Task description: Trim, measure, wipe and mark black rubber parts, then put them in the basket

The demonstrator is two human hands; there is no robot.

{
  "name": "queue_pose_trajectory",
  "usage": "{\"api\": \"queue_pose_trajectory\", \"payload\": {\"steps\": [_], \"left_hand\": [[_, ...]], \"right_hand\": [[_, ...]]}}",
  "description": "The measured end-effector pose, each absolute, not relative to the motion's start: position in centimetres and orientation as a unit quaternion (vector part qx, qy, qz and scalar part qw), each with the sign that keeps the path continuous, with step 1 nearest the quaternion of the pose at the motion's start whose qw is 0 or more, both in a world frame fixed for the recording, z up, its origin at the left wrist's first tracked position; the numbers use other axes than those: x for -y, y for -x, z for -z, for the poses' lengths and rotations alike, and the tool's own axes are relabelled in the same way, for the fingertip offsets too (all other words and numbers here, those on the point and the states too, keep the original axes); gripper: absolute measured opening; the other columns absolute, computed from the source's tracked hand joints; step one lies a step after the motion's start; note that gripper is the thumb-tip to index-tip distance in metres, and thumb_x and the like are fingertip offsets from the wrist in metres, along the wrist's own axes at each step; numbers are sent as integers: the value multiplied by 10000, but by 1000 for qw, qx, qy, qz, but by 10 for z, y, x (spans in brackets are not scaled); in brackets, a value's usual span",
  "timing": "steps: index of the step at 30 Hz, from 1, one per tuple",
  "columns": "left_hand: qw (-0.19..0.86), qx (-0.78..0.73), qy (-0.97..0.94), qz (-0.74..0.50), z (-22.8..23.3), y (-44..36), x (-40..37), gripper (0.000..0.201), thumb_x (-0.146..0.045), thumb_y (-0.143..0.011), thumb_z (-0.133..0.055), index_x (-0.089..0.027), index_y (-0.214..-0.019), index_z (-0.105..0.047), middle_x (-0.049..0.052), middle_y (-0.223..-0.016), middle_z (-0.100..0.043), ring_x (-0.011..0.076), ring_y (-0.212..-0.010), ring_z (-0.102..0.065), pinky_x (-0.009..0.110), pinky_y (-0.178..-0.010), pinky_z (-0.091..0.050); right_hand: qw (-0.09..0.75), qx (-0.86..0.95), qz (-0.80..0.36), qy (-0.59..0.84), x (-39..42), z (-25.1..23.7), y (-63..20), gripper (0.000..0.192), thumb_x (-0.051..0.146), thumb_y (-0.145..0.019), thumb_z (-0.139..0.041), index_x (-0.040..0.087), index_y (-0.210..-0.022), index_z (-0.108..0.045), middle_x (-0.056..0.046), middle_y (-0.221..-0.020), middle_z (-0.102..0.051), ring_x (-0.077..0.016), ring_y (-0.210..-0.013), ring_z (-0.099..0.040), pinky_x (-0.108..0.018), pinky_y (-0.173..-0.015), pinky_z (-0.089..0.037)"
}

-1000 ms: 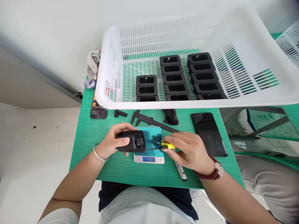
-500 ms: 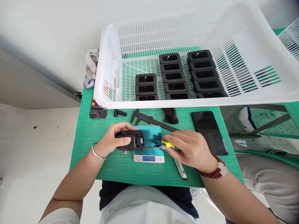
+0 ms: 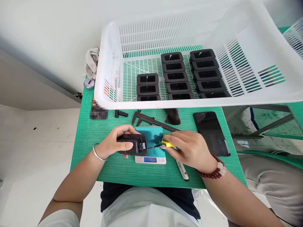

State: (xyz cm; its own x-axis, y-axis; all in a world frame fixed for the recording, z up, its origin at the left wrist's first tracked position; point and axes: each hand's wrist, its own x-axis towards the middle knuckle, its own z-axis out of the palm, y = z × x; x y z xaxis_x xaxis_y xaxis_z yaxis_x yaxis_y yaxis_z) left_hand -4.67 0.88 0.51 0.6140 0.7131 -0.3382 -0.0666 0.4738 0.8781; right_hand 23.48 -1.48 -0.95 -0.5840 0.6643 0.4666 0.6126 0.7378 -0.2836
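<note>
Green woven matting [image 3: 94, 138] covers the bench at which you sit, and on it, nearest you, lies a marker pen [image 3: 182, 170] beside a small digital scale [image 3: 151, 148] with a teal platform. Your left hand [image 3: 115, 144] is closed around a black moulded part [image 3: 132, 144], thumb on its near face, holding it low over the left edge of the scale; your right hand [image 3: 189, 148] pinches a yellow-handled blade tool [image 3: 164, 145] whose thin tip reaches the small clip at the part's right end. Judged from this, the step in hand is trimming or picking at that clip: keep the part braced against the platform so that it cannot roll, keep your left fingers behind the line of the tip, and work with short, light strokes away from the thumb, since a slip would likely mark the part or the teal surface. Whether the tip actually touches the clip cannot be told at this size. Just beyond the scale lie a vernier caliper [image 3: 153, 120], a dark cone-shaped piece [image 3: 173, 116], two short black pins [image 3: 120, 113] and, to the right, a dark phone [image 3: 211, 132]. Farther still, a white slatted basket [image 3: 113, 102] holds black rectangular frames [image 3: 175, 77] in three rows, and a grey glove [image 3: 92, 63] hangs by the wall.
</note>
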Motion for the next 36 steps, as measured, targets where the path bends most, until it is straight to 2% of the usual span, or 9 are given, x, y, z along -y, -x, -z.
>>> {"api": "queue_pose_trajectory", "payload": {"steps": [3, 7, 10, 14, 21, 28, 31, 36], "left_hand": [[786, -328, -468, -234, -5, 44, -7, 419, -423, -716, -783, -170, -1028, -663, 70, -927, -720, 147, -595, -677, 203, -431, -546], [773, -267, -531, -221, -5, 40, -3, 424, -376, -646, -833, -153, -981, -700, 95, -897, -745, 177, -716, -705, 234, -615, -589], [773, -305, -495, -255, -2, 42, -3, 444, -412, -679, -807, -161, -1025, -685, 91, -927, -739, 156, -619, -690, 198, -464, -548], [755, -370, -437, -321, 3, 46, -10, 458, -467, -682, -787, -166, -1006, -667, 67, -907, -726, 162, -548, -676, 219, -364, -531], [745, -383, -457, -300, 3, 47, -11, 477, -477, -671, -789, -158, -1005, -669, 64, -886, -711, 160, -552, -676, 212, -364, -535], [766, -354, -463, -270, 5, 47, -7, 499, -480, -654, -797, -161, -1014, -662, 67, -910, -714, 164, -571, -681, 216, -378, -541], [756, -365, -455, -297, 6, 45, -10, 512, -497, -633, -802, -160, -990, -657, 52, -862, -713, 152, -525, -667, 203, -354, -516], [749, -376, -438, -326, 10, 42, -16, 493, -486, -616, -809, -156, -949, -653, 41, -839, -706, 154, -516, -669, 199, -336, -509]], "right_hand": [[277, 888, -45, 364, 12, 10, -236, 189, 331, -961, -534, 164, -929, -614, -13, -690, -673, -122, -561, -582, -270, -509, -374], [261, 853, 11, 452, 4, 11, -246, 119, 285, -928, -584, 179, -914, -636, -9, -660, -679, -128, -523, -578, -271, -480, -376], [310, 826, 6, 471, 1, 10, -252, 70, 260, -918, -595, 198, -925, -627, -12, -672, -689, -130, -532, -592, -261, -491, -401], [336, 859, -69, 379, 4, 8, -246, 117, 304, -947, -563, 194, -933, -599, -23, -698, -694, -130, -574, -619, -253, -536, -438], [310, 891, -77, 323, 10, 16, -231, 163, 318, -954, -549, 169, -924, -606, -12, -671, -661, -112, -543, -560, -249, -517, -378], [314, 846, -8, 431, 2, 17, -241, 150, 309, -927, -601, 167, -913, -644, -5, -646, -677, -123, -540, -586, -240, -508, -399], [327, 842, -31, 429, 0, 20, -240, 183, 340, -941, -578, 174, -909, -647, -19, -698, -707, -129, -570, -616, -241, -535, -421], [327, 853, -72, 400, -2, 25, -237, 227, 362, -961, -541, 169, -897, -642, -11, -667, -680, -125, -559, -604, -250, -536, -399]]}}
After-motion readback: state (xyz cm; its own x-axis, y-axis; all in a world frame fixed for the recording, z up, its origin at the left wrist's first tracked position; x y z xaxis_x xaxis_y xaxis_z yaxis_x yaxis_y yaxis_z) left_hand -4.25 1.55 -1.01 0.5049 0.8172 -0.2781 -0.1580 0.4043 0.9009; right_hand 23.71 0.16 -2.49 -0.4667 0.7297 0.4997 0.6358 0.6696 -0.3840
